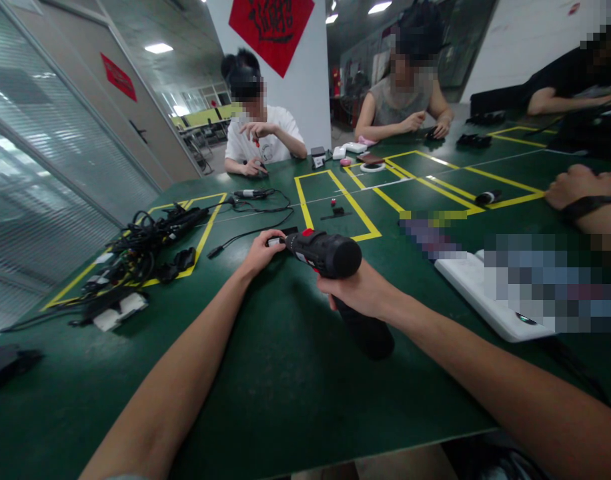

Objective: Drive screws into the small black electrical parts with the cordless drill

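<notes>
My right hand [358,288] is wrapped around the grip of a black and red cordless drill [325,253], whose handle [366,332] points down towards me. My left hand [259,253] is at the drill's front end, its fingers pinching the nose and a small pale piece [274,242]. The hand hides how that piece joins the drill. A small flat black item [289,231] lies just past my left fingertips. Both forearms rest above the dark green table [280,400].
A tangle of black cables and chargers [150,240] lies inside yellow tape on the left. A large white board [480,293] sits to the right, partly blurred. Co-workers sit along the far side, and another person's hand [575,187] rests at the right edge.
</notes>
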Tool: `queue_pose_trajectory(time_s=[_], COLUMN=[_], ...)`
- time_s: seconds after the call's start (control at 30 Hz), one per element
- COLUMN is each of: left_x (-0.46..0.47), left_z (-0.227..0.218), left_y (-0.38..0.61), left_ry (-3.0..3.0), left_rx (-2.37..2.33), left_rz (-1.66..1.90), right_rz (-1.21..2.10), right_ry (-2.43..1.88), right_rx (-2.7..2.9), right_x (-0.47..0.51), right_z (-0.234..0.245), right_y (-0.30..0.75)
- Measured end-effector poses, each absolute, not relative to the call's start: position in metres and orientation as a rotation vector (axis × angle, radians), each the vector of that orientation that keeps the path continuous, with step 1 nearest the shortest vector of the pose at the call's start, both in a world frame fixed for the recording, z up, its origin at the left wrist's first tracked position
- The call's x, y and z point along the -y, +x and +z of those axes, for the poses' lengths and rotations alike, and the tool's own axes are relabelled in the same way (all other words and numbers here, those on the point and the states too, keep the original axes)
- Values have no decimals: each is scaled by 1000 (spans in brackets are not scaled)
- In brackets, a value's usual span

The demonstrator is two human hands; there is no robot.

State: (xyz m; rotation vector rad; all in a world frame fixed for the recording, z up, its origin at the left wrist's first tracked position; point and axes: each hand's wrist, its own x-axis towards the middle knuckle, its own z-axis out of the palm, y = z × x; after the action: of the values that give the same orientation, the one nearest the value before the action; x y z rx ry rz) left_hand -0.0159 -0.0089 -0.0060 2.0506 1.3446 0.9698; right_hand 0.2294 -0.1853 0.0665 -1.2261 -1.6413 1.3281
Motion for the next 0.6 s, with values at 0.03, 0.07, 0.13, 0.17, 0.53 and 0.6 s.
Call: queue_pose_trajectory(time_s=[0.03, 0.07, 0.13, 0.17, 0.53, 0.6], left_x=[9, 9, 9, 9, 8, 7], left_z=[-6, -6, -6, -6, -8, -9], left_y=[-16, -16, -16, -16, -17, -17], left_ry=[2051, 2051, 2053, 2054, 2055, 2060], left_rx=[-1344, -1342, -1338, -1337, -1340, -1344], left_rz=[971, 972, 972, 971, 974, 972], right_rz=[1329, 1330, 1332, 1333, 1342, 1342], right_ry=[-1226, -1226, -1227, -1229, -1188, -1196], right_rx=[1641, 1642, 1646, 1647, 1641, 1639], right_x=[185, 185, 186, 186, 185, 184], right_z=[66, 67, 67, 68, 64, 64], right_y=[229, 230, 230, 230, 230, 229])
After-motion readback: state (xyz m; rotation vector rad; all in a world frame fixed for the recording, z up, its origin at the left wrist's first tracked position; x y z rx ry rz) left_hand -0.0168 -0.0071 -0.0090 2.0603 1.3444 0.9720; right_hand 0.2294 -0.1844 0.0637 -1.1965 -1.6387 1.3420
